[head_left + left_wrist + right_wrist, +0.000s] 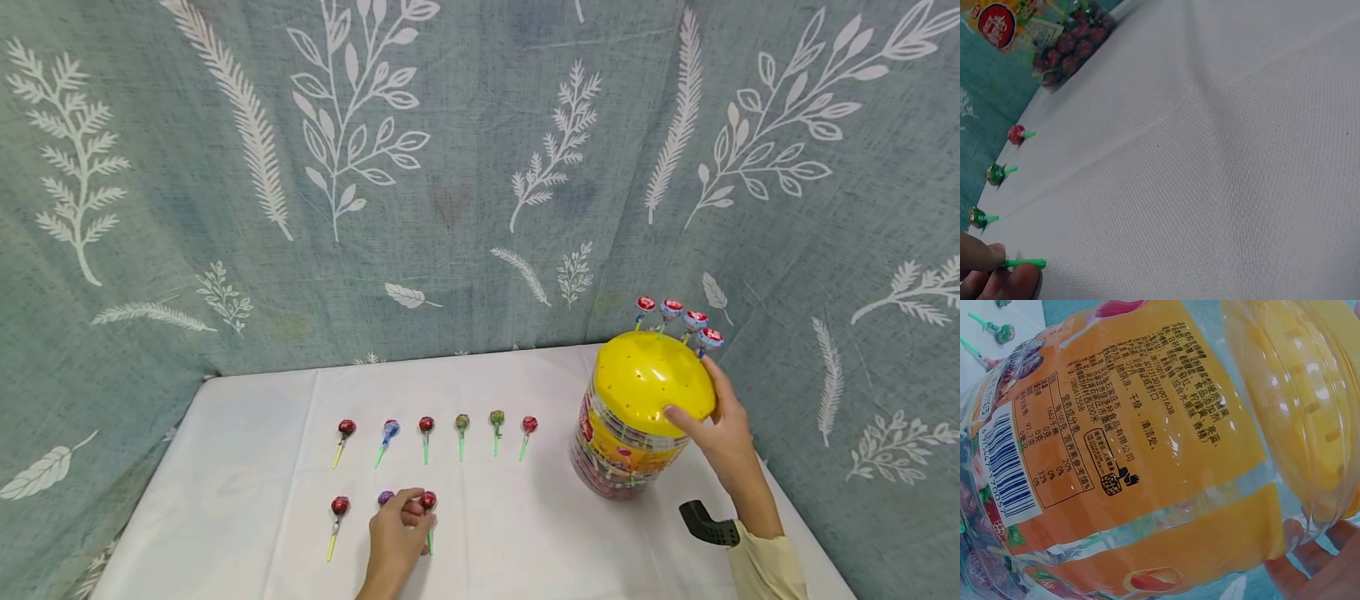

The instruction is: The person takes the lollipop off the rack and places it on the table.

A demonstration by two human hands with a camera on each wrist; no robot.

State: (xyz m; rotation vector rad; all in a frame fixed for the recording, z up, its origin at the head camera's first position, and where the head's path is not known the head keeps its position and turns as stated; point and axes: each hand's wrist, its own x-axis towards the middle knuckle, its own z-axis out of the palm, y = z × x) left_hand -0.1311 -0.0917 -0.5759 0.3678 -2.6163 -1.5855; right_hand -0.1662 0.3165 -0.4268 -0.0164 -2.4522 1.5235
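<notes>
My left hand pinches a red-wrapped lollipop at the front of the table; in the left wrist view its green stick lies between thumb and fingers. Beside that hand, a purple lollipop is partly covered. My right hand grips the rim of a big clear candy jar, thumb on its yellow lid. Several lollipops stand upright along the lid's far right edge. The jar's orange label fills the right wrist view, with wrapped candies inside the jar.
A row of several lollipops lies across the middle of the white table. Another red one with a yellow stick lies at the front left. A leaf-patterned cloth hangs behind the table.
</notes>
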